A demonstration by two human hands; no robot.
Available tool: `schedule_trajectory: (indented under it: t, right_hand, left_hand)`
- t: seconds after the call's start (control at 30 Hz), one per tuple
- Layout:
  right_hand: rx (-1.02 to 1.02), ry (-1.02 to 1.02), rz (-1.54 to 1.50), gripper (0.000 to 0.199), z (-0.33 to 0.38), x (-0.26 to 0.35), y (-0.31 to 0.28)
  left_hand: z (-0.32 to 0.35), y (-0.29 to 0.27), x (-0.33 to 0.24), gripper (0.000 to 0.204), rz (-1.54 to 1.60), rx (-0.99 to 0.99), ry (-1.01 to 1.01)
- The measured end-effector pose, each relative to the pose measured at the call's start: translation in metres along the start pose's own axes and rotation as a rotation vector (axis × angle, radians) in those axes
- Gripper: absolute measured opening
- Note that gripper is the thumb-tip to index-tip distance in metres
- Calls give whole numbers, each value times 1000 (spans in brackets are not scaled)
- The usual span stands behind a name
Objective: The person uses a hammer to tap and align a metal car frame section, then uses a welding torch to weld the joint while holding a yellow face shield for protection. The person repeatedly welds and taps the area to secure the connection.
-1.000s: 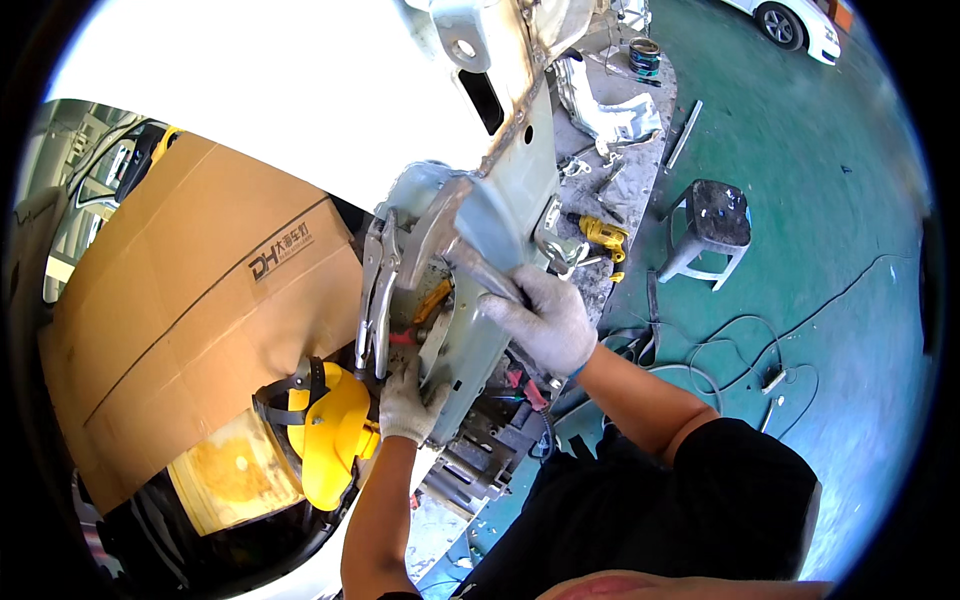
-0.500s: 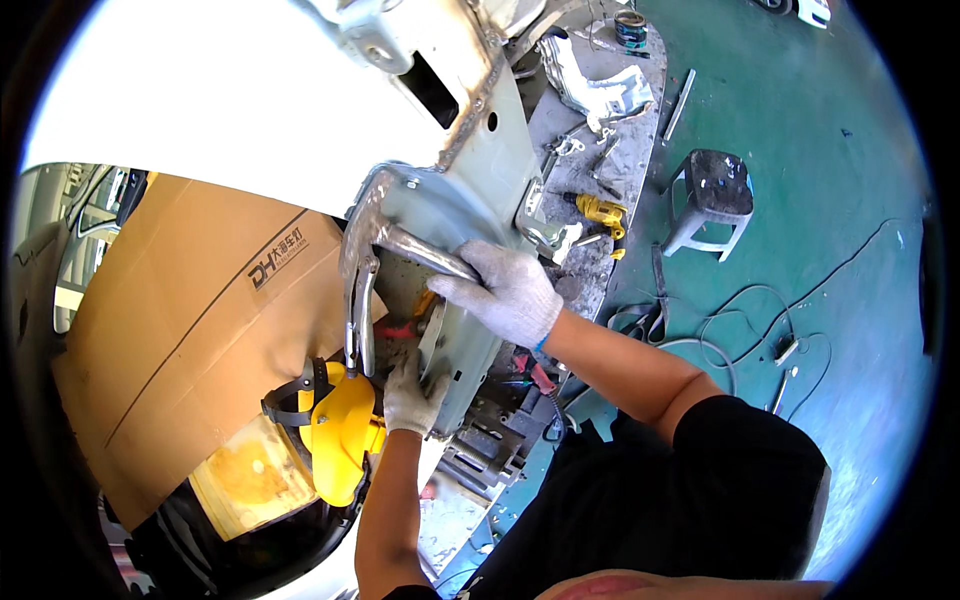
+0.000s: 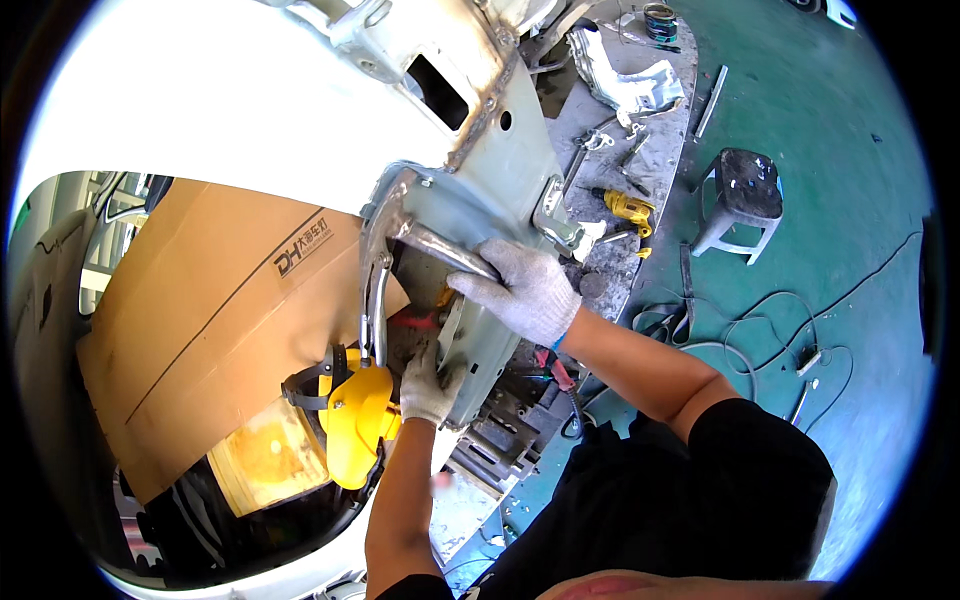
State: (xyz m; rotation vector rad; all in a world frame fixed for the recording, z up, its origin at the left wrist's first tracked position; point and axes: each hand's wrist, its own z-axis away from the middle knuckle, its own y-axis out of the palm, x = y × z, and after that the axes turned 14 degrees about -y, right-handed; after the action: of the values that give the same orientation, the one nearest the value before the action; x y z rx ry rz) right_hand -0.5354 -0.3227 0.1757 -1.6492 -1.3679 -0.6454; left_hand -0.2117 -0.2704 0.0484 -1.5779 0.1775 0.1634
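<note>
My right hand (image 3: 532,290), in a whitish work glove, grips the tubular handle of shiny metal locking pliers (image 3: 440,248). Their curved metal arms lie along the upper left edge of a grey sheet-metal panel (image 3: 480,335); the exact contact of the jaws cannot be made out. Lower down, my gloved left hand (image 3: 430,388) is closed around the panel's inner edge, its fingertips partly hidden. A yellow welding mask (image 3: 360,420) with a black headband rests just left of my left hand. Orange and red tool parts (image 3: 418,318) show in the gap between the pliers and the panel.
White bodywork (image 3: 200,110) fills the upper left, above a large cardboard sheet (image 3: 220,300). A workbench (image 3: 600,265) on the right carries a yellow drill (image 3: 628,208), a bent metal part (image 3: 630,85) and a can (image 3: 660,22). Beyond stand a stool (image 3: 742,200) and floor cables (image 3: 760,320).
The whole view has shifted, so the scene sits slightly further right. Both hands keep their holds; the pliers and panel show no clear movement against each other.
</note>
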Motion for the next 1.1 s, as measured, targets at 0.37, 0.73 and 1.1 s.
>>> schedule_trajectory:
  t: [0.37, 0.73, 1.1]
  right_hand:
    - [-7, -80, 51, 45, 21, 4, -5]
    - [-80, 91, 135, 49, 42, 12, -2]
    - [657, 673, 191, 56, 315, -12, 20]
  left_hand:
    - [5, -6, -7, 80, 10, 60, -76]
    - [6, -17, -18, 80, -16, 72, -89]
    - [52, -21, -17, 52, 317, -603, 137]
